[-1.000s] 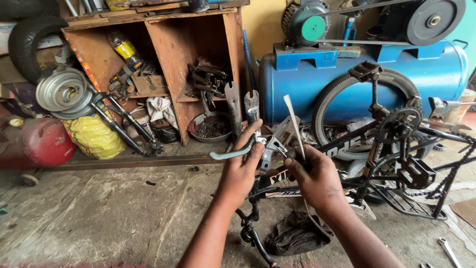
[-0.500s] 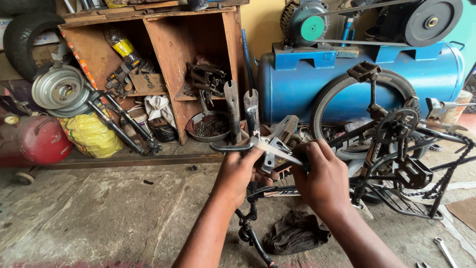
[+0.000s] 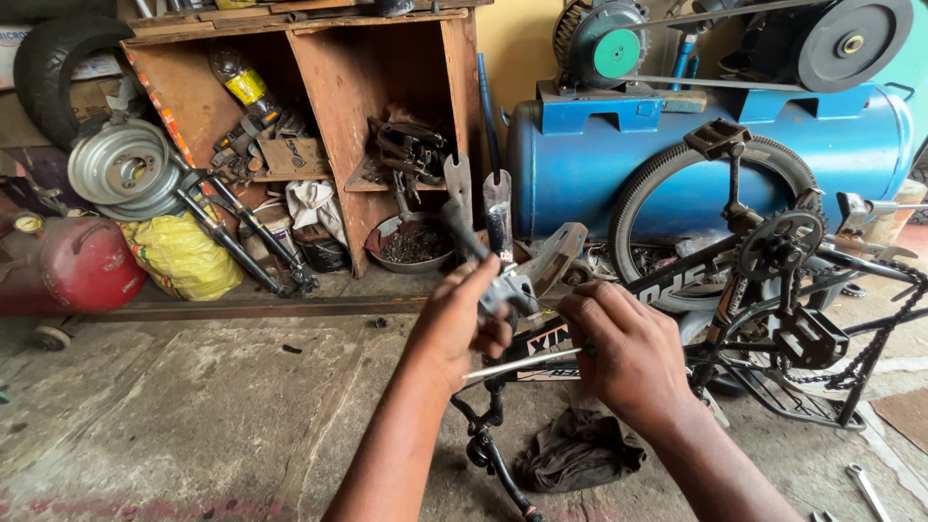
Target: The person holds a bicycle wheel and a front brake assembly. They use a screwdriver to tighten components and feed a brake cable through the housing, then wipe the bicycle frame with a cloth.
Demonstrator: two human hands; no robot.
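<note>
While we scan from the left, we first meet a red fuel can (image 3: 87,261) and a yellow bag (image 3: 179,256) on the floor, with a silver wheel rim (image 3: 121,169) leaning above them. Next stands a wooden shelf cabinet (image 3: 309,58); its compartments hold a yellow-labelled bottle (image 3: 242,82), loose tools and a heap of dark metal parts (image 3: 411,145). At its foot sits a metal bowl (image 3: 411,246) filled with small dark bits we cannot make out.

Near the middle, our left hand (image 3: 459,324) closes its fingers around a grey brake caliper (image 3: 512,280), whose arms rise upward and away from us, its long axis close to vertical with a slight tilt to the right. Our right hand (image 3: 628,353) curls shut on a thin metal rod (image 3: 522,362); the rod lies almost level, its free end pointing left and slightly down, passing under the left hand. Both are held above the upturned bicycle (image 3: 773,290), in front of the blue compressor tank (image 3: 706,159). A dark rag (image 3: 580,449) lies on the concrete floor (image 3: 193,416) below.
</note>
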